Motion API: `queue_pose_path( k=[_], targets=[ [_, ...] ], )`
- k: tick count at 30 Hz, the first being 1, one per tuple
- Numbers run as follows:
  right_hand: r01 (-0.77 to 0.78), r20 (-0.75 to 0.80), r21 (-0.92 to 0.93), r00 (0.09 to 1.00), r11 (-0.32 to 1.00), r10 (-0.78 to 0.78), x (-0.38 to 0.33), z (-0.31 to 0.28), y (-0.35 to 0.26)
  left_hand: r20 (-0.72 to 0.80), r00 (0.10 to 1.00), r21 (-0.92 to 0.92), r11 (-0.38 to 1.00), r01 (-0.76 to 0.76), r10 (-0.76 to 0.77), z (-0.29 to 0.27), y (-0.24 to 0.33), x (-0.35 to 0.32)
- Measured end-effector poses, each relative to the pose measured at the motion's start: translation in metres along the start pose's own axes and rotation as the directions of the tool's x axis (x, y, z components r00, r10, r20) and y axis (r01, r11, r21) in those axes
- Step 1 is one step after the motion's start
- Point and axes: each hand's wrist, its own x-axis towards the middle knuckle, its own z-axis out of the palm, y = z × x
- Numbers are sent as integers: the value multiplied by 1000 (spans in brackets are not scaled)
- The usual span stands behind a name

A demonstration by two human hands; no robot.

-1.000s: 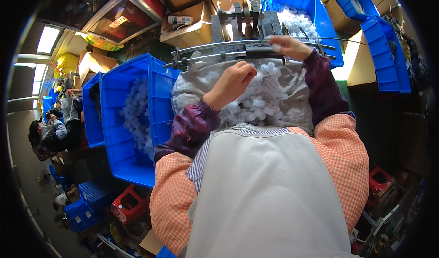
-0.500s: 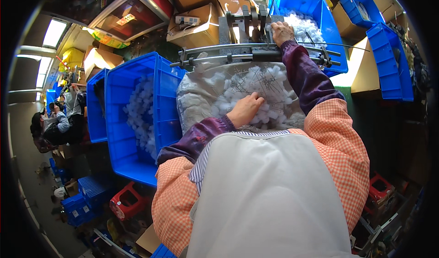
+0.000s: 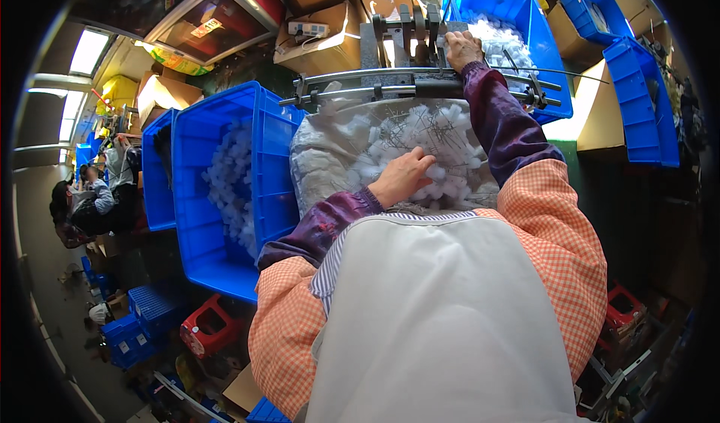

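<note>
My left hand (image 3: 403, 177) is over a heap of small white translucent plastic pieces (image 3: 450, 179), its fingers curled down among them. Whatever its fingertips grip is too small to make out. Thin metal pins (image 3: 424, 127) lie scattered across the top of the heap, which rests on a pale cloth sheet (image 3: 319, 153). Farther off, my right hand (image 3: 463, 51) is closed over the right end of a dark metal bench machine (image 3: 420, 33). Its palm and the part under it are hidden. Two steel rods (image 3: 352, 93) cross in front of the machine.
A large blue bin (image 3: 214, 254) holding white pieces stands on the left. Another blue bin (image 3: 536, 29) with similar pieces is behind my right hand. Cardboard boxes (image 3: 330, 52) sit at the back. Red stools (image 3: 214, 325) are low on both sides. A person (image 3: 97, 198) sits far left.
My left hand has shifted slightly up and left over the heap, its fingers a little differently bent. The right hand stays at the machine's end.
</note>
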Motion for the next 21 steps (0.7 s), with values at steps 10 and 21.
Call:
queue_pose_path(
  k=[10,21],
  targets=[
    [-19,-8,194,1000,981,21,7,10,10,10,1000,-44,999,7,-7,10,-2,5],
    [-214,-18,36,976,976,215,-1,8,16,-98,995,-158,987,18,-34,9,-5,4]
  ],
)
